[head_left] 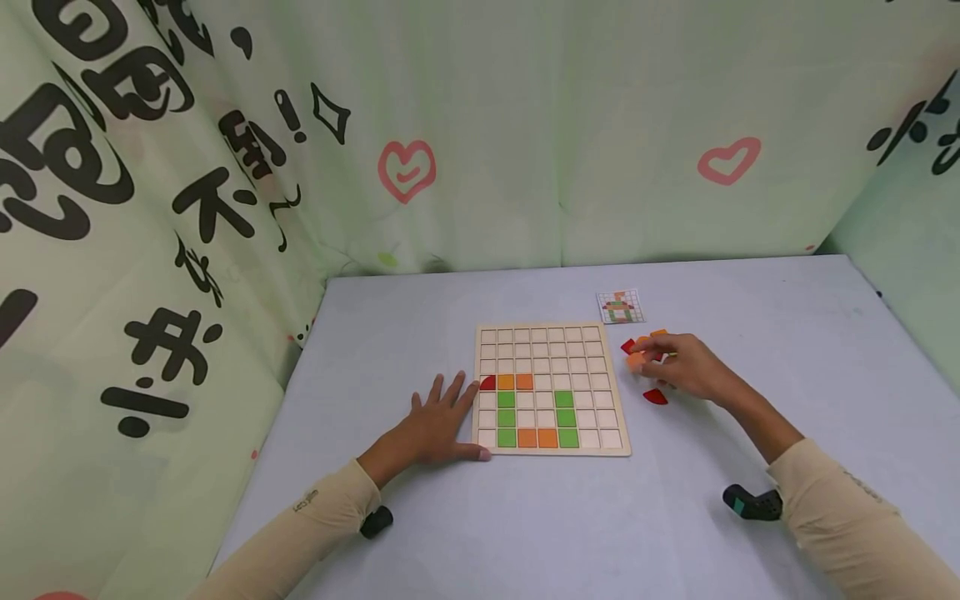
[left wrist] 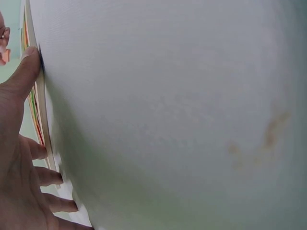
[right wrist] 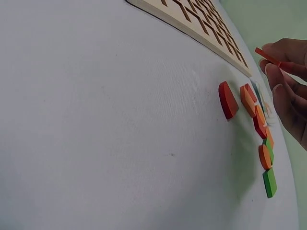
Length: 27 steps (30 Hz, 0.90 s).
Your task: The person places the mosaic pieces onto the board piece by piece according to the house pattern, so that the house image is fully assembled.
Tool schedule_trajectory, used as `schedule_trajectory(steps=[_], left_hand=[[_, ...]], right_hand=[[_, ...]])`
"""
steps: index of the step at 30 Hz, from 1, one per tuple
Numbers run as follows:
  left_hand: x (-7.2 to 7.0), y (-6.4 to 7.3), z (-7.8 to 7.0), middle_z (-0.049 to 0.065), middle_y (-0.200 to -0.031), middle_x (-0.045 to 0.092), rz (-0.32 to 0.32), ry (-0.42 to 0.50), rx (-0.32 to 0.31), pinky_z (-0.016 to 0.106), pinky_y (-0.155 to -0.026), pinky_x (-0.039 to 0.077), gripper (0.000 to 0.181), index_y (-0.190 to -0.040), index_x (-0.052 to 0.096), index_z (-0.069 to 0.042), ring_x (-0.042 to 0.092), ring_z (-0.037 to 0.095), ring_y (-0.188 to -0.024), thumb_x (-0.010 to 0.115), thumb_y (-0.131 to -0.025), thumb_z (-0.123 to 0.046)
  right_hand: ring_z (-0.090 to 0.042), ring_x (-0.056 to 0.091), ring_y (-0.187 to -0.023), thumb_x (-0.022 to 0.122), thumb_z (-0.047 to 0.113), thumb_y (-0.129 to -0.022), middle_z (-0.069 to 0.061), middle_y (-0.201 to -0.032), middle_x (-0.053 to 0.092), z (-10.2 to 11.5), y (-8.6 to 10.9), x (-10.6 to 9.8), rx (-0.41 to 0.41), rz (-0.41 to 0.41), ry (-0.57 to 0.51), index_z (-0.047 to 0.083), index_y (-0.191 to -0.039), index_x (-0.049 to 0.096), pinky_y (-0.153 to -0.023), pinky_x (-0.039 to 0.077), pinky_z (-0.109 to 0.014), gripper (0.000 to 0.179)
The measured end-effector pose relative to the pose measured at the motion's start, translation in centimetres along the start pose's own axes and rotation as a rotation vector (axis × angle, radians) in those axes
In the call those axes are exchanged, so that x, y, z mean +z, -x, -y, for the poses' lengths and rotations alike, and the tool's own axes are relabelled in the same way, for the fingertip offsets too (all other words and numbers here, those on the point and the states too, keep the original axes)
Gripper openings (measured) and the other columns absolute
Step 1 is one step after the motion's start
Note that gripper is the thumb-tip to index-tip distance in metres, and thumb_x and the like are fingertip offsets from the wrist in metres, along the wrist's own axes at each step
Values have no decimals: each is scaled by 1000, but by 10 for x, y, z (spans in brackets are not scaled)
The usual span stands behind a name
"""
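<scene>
Flat on its square-celled grid, the wooden board [head_left: 588,400] bears green tiles [head_left: 566,418] in two columns, orange tiles [head_left: 527,437] and a red curved tile [head_left: 488,382] at its left edge. My left hand [head_left: 431,429] has its fingers spread beside that edge; in the left wrist view the thumb [left wrist: 26,72] touches the board's side. Between thumb and fingers, my right hand [head_left: 690,367] pinches an orange tile [right wrist: 267,56] above the loose tiles right of the board. Nearest to me among these lies a red curved tile [head_left: 656,397].
Behind the board's right corner lies a small pattern card [head_left: 620,307]. Several red, orange and green loose tiles [right wrist: 269,182] lie in a cluster under the right hand. The white table [head_left: 525,533] meets a printed curtain [head_left: 487,208] at the back and left.
</scene>
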<state>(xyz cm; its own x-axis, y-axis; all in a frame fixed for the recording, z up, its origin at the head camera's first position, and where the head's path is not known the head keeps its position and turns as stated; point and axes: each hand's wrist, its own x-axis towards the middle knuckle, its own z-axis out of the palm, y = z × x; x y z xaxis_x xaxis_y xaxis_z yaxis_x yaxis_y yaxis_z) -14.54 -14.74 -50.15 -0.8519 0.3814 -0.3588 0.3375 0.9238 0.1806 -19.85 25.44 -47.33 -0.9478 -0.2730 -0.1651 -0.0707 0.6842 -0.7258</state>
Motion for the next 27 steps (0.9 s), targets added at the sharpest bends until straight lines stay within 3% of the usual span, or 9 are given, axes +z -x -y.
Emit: schedule_trajectory(steps=[11,27], left_hand=[[2,-1,1,11,-170,11,-6,-5,2,75,-109,25,113,-163,15,-22,11,48,-153,63,-77,-79],[2,1,3,12,-170,11,-14,12,14,76,-109,24,114,-163,16,-22,10,48,-153,64,-77,-79]], right_hand=[[-19,60,-68,68,3,-90,-16,-101,60,13,-8,5,-72,83,-114,-4,-127,63,-60,53,-29,37],[-19,58,-63,70,6,-89,-13,-100,65,24,-21,28,-97,115,-92,2,-121,67,-61,51,-26,32]])
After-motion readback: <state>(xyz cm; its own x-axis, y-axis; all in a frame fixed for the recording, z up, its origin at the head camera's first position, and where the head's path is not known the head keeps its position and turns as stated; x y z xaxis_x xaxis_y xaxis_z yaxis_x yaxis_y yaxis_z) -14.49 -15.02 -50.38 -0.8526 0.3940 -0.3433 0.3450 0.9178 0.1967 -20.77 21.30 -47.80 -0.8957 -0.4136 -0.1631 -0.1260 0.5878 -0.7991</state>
